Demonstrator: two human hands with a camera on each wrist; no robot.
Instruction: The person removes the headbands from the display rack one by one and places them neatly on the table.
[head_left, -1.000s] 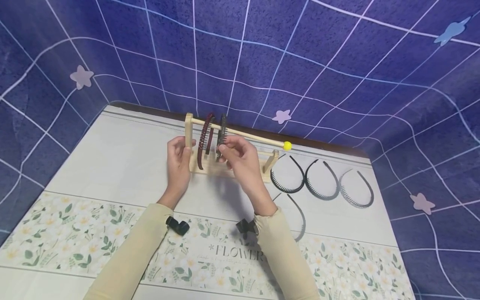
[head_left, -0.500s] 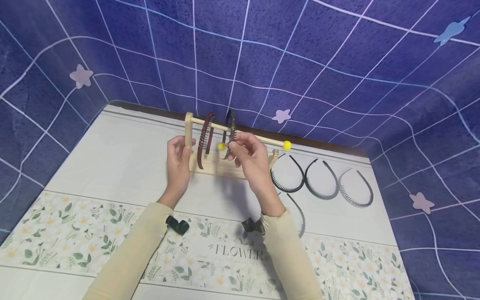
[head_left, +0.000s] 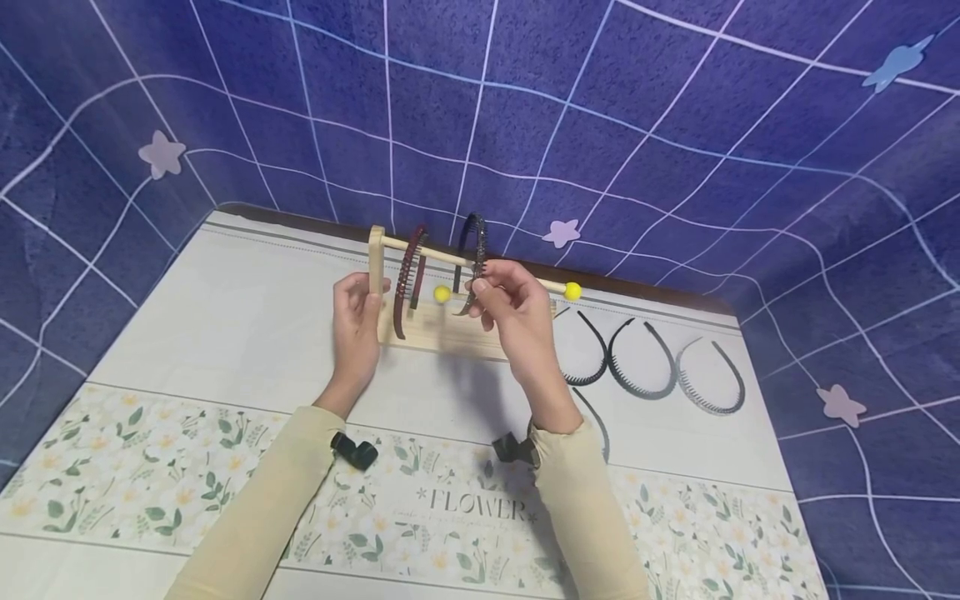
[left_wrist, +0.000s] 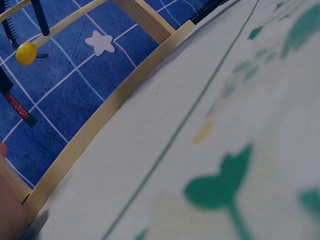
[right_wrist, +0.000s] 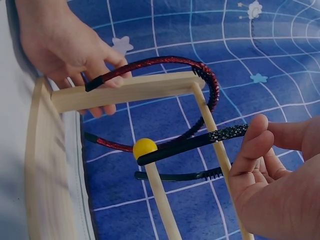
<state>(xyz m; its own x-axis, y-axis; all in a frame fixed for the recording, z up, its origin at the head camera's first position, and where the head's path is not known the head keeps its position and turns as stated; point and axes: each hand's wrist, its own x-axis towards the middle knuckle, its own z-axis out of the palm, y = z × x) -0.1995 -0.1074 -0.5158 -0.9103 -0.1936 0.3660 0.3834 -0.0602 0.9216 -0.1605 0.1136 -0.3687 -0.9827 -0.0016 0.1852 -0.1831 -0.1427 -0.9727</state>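
Observation:
My left hand (head_left: 356, 325) grips the left post of a wooden rack (head_left: 377, 262), thumb in front and fingers behind. From the rack's upper rod, near that post, hangs a red glittery headband (head_left: 407, 283) with comb teeth. Farther right, my right hand (head_left: 517, 312) pinches a dark sparkly headband (head_left: 480, 242) between thumb and fingers. In the right wrist view, this dark headband (right_wrist: 200, 144) straddles the upper rod (right_wrist: 220, 150), its two ends pointing toward the lower rod. A yellow ball (right_wrist: 145, 149) caps the lower rod, close to one end of the dark headband.
Several more headbands lie on the white table to the right, among them a black one (head_left: 642, 392) and a grey one (head_left: 712, 404). Another yellow ball (head_left: 573, 291) tips the upper rod. Behind the table hangs a blue grid-patterned cloth (head_left: 420, 108).
My right hand has moved right along the upper rod with the dark headband, away from the red one. The lower rod's yellow ball has come into view. My left hand stays put.

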